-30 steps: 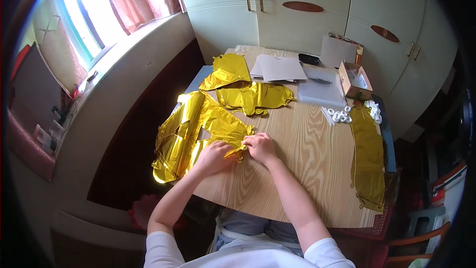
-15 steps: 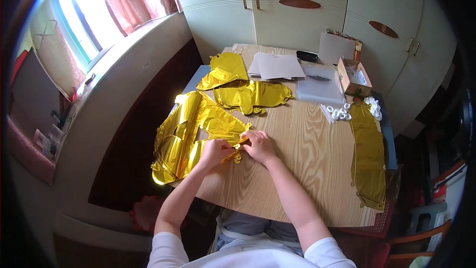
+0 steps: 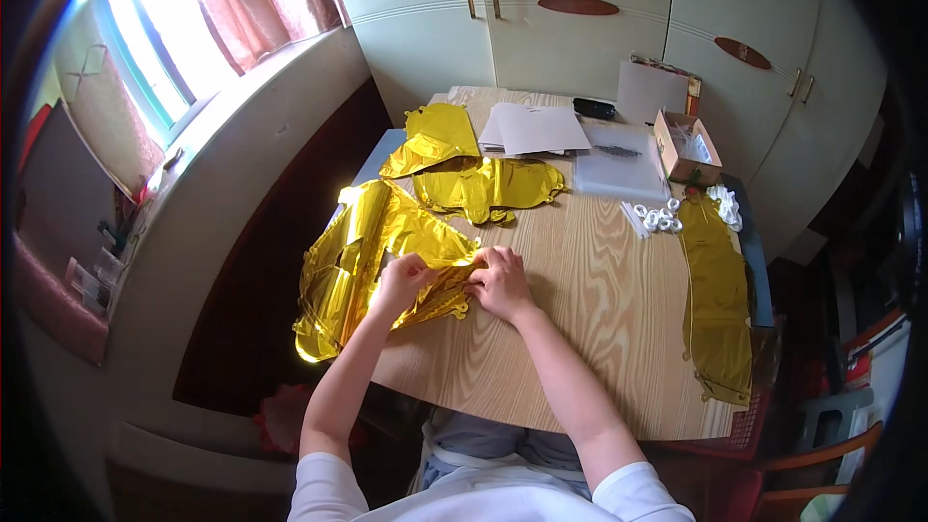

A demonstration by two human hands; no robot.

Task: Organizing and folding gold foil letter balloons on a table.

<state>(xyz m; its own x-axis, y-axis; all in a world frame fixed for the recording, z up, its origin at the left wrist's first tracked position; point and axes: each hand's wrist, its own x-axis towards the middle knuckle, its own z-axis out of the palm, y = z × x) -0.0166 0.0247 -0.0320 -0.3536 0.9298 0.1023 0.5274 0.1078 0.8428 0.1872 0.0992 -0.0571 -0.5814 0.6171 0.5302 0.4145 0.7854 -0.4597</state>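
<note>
A pile of flat gold foil balloons lies at the left edge of the wooden table. My left hand and my right hand both pinch one small gold foil balloon between them, just above the tabletop. More gold foil pieces lie further back: one in the middle and another at the far left. A long gold foil balloon stretches along the right edge.
White paper sheets, a clear plastic sleeve, an open cardboard box and small white pieces sit at the far side. Pale cupboards stand behind. A windowsill runs along the left. A red chair is at right.
Both hands have stayed in the same spot, working the small gold balloon between their fingers. Nothing else on the table has moved.
</note>
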